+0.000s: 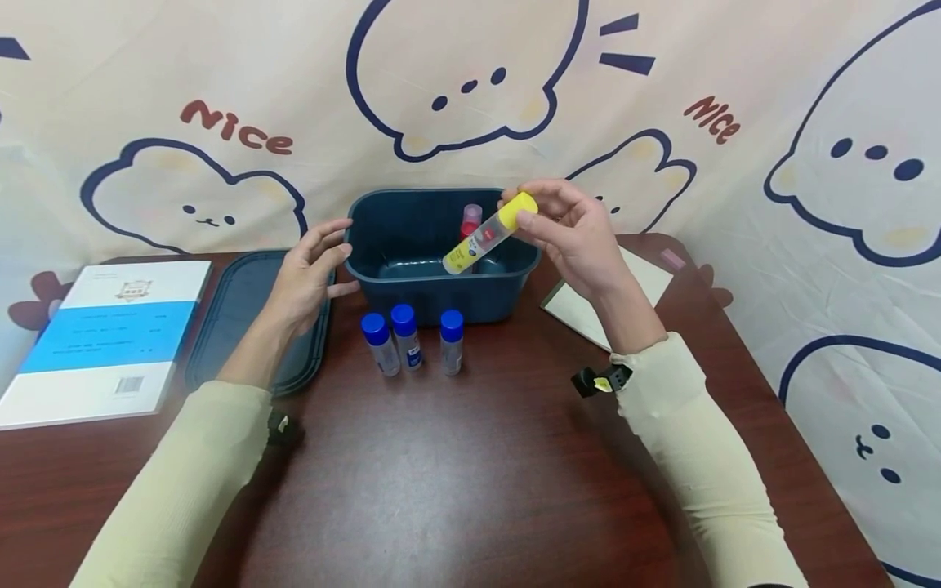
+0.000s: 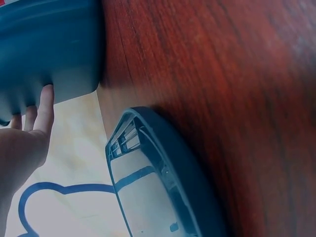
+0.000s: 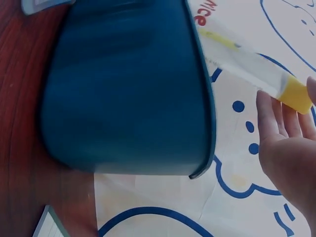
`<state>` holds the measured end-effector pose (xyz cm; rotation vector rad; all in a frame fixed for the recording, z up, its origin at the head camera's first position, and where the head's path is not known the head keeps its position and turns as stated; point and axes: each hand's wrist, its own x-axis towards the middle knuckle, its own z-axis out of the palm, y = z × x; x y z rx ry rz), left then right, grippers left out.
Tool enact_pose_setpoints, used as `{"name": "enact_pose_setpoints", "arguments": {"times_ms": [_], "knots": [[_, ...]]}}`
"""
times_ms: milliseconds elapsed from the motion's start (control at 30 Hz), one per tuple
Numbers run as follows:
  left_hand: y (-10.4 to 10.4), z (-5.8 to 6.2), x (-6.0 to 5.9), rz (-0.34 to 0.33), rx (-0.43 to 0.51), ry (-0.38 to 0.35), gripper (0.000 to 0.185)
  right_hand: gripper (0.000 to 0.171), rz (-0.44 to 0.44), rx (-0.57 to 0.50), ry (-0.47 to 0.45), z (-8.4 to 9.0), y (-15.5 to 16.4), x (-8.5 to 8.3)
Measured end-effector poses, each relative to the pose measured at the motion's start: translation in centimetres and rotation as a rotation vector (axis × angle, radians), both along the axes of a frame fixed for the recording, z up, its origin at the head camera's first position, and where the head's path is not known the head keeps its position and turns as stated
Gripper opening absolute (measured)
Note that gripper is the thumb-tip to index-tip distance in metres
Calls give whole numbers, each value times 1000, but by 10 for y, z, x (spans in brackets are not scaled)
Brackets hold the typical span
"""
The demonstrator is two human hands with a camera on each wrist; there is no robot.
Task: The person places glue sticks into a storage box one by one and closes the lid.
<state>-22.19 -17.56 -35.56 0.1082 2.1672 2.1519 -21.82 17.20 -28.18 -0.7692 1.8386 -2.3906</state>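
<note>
My right hand [image 1: 581,233] pinches a clear glue stick [image 1: 470,249] by its yellow cap and holds it slanted over the dark blue bin [image 1: 441,302], its lower end down to the left. Inside the bin stands a glue stick with a pink-red part [image 1: 470,222], partly hidden behind the held one. My left hand [image 1: 297,282] is at the bin's left end; in the left wrist view its fingertips [image 2: 47,94] touch the bin's outer wall. Three blue-capped glue sticks, such as the right one [image 1: 452,339], stand upright in front of the bin.
Left of the bin lies a dark blue lid [image 1: 235,310], partly under my left arm. A white and blue book [image 1: 110,339] lies at the far left of the wooden table [image 1: 456,474]. Behind my right wrist is a pale notebook [image 1: 647,273]. A printed cloth [image 1: 316,73] hangs behind.
</note>
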Motion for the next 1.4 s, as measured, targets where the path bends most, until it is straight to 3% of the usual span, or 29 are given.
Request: {"name": "enact_pose_setpoints", "arguments": {"times_ms": [100,433,867,1133,1400], "knots": [[0,0,0,2,-1,2,46,23,-15,69,-4,-4,0,-4],[0,0,-1,-2,12,4,45,31,-117,445,11,-13,-9,-10],[0,1,-2,-4,1,1,45,30,-182,703,26,-7,-19,-16],[0,0,-1,-3,-3,-5,45,30,-267,954,98,-12,-31,-16],[-1,0,-1,0,-5,-8,45,33,-248,1077,59,-11,-36,-17]]}}
